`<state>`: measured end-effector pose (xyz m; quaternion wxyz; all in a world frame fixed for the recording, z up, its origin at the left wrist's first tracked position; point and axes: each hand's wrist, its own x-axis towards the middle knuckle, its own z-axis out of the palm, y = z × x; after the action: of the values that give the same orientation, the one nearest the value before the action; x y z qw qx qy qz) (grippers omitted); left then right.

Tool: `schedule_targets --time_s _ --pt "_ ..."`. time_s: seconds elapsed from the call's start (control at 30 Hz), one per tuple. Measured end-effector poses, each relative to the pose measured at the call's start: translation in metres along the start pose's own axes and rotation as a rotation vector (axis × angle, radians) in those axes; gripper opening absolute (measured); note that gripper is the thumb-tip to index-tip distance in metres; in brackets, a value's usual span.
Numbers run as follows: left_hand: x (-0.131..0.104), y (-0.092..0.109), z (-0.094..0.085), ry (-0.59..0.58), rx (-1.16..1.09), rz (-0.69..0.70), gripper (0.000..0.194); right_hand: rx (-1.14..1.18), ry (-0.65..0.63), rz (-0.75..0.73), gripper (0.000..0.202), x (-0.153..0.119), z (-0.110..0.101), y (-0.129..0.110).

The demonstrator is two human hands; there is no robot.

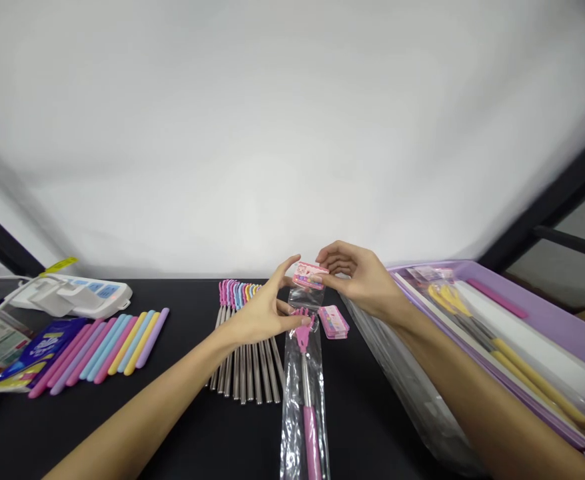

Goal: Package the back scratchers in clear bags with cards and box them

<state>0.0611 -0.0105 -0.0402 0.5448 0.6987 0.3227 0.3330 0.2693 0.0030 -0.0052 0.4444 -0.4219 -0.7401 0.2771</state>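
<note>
Lying in a slanted row on the left are coloured handles [114,348], then metal rods [244,373]. The left hand [258,312] spreads its index finger from the thumb, which rests near the head of a pink back scratcher [307,390]; whether it pinches the clear bag [292,433] I cannot tell. Bag and scratcher run lengthwise toward the person. Beyond the scratcher's head, crosswise, is a card [304,275], pinched by the nearer right hand [358,275]. A card stack [333,323] lies just beside the bag.

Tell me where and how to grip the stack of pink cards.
Probably pinch the card stack by its right edge, coming from the right: it lies flat, and the clear bag is close on its left.
</note>
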Motion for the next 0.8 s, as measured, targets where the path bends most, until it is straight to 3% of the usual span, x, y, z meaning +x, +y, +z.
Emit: schedule_targets --time_s 0.23,0.47,0.53,0.7,0.8 --pt "0.001 -0.001 -0.001 -0.024 0.001 0.029 0.087 0.005 -0.256 0.081 0.023 0.001 -0.011 -0.008" --pt "0.001 -0.001 0.002 -0.028 0.01 0.044 0.077 -0.19 -0.268 0.117 0.026 -0.001 -0.018 -0.018" --pt "0.001 -0.001 0.003 -0.02 0.025 0.051 0.075 -0.178 -0.275 0.162 0.031 -0.001 -0.017 -0.02" --pt "0.002 -0.002 0.003 0.011 0.077 0.056 0.066 -0.075 -0.299 0.148 0.02 -0.002 -0.019 -0.021" --pt "0.003 -0.002 0.002 0.024 0.091 0.073 0.062 -0.028 -0.303 0.143 0.029 -0.002 -0.019 -0.019"
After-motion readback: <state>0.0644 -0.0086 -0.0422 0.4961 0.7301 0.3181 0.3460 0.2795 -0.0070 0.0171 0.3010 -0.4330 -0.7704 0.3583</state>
